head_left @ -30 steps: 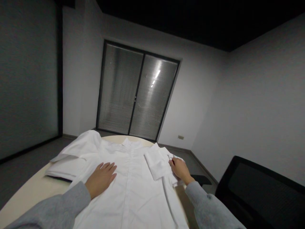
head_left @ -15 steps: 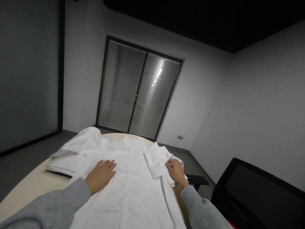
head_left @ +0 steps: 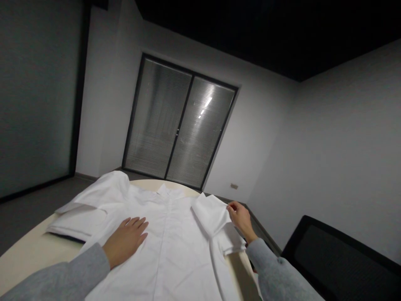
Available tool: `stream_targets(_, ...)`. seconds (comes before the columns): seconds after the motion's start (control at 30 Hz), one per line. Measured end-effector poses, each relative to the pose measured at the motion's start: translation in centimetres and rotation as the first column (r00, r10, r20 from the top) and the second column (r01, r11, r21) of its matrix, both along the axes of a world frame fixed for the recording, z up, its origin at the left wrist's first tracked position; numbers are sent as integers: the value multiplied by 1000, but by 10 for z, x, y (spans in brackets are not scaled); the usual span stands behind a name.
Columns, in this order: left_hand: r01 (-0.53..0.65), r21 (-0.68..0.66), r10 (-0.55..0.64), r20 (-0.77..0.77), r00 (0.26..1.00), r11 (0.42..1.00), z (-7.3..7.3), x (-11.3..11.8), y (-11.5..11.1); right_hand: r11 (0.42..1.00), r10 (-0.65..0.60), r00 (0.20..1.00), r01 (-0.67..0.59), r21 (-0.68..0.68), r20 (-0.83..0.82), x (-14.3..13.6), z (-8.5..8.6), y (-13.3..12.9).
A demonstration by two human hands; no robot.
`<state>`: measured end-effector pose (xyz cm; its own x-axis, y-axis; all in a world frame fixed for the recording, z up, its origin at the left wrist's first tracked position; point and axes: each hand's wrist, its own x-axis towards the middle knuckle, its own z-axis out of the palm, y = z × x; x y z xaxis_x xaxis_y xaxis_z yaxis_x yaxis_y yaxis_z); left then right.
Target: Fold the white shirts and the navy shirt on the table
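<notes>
A white button-front shirt [head_left: 175, 242] lies spread on the table, its collar toward the far edge. My left hand [head_left: 127, 241] rests flat on the left part of its front, fingers stretched out. At the right, my right hand [head_left: 241, 219] pinches the edge of the shirt's sleeve [head_left: 213, 215] between thumb and fingers, and the cloth there is pulled up a little. The other sleeve [head_left: 84, 213] lies bunched and folded on the left side. A thin dark edge shows beneath that folded sleeve; I cannot tell what it belongs to.
The shirt covers much of a cream round-edged table [head_left: 28, 259]. A black mesh-backed chair [head_left: 338, 259] stands close by on the right, near my right forearm. Beyond the table are a window with blinds [head_left: 178, 125] and a frosted glass panel [head_left: 37, 96].
My right hand has lifted and moved slightly right with the sleeve edge, so the bunched cloth is opened out. My left hand stays flat on the shirt. The view has shifted slightly.
</notes>
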<state>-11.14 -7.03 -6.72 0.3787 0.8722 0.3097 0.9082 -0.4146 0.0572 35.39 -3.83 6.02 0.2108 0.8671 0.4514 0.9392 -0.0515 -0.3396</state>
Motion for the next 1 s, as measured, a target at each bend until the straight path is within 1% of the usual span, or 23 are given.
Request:
stream_targets(0.1,-5,-3,5,11,1000,1000,0,1,0,999,-40,999,40,21,26,-4,20,3)
stream_targets(0.2,0,12,0,27,1000,1000,0,2,-1,998,-36,997,31,59,73,-26,43,13)
stream_targets(0.27,1,12,-2,23,1000,1000,1,1,-1,995,20,992,-32,94,127,-55,56,19)
stream_targets(0.33,-3,-2,3,20,1000,1000,3,1,-2,982,131,971,-155,110,201,-94,65,19)
stream_targets(0.37,-4,-9,4,21,1000,1000,4,1,-2,966,207,948,-237,100,243,-115,66,15)
stream_targets(0.4,-3,-14,4,24,1000,1000,4,1,-2,942,294,912,-327,74,286,-137,64,8)
stream_targets(0.43,-3,-16,3,28,1000,1000,4,1,-2,906,390,861,-422,31,326,-158,61,-3)
stream_targets(0.5,5,-15,-5,43,999,1000,3,0,-2,802,573,721,-592,-83,389,-193,47,-30)
stream_targets(0.57,17,-5,-16,70,997,1000,1,-1,-1,683,701,558,-705,-193,443,-217,27,-61)
stream_targets(0.6,22,1,-22,85,996,1000,0,-1,0,658,725,519,-716,-232,453,-222,17,-75)
stream_targets(0.63,27,5,-27,97,995,1000,0,-1,0,655,734,510,-706,-268,449,-224,8,-86)
stream_targets(0.67,31,9,-31,104,994,999,-1,-2,0,674,727,536,-675,-298,429,-223,0,-94)
stream_targets(0.73,32,8,-33,105,994,999,0,-2,-1,753,657,655,-552,-357,373,-212,-11,-99)
stream_targets(0.8,27,-1,-27,92,995,1000,3,-2,-2,832,524,770,-371,-412,365,-196,-16,-91)
stream_targets(0.87,19,-13,-18,66,998,1000,5,-1,-4,880,394,819,-205,-429,418,-182,-19,-76)
stream_targets(0.93,17,-20,-16,47,999,1000,7,-1,-4,904,315,843,-127,-408,436,-173,-21,-60)
stream_targets(1.0,22,-18,-21,54,998,1000,7,-1,-4,914,275,878,-113,-389,392,-171,-25,-46)
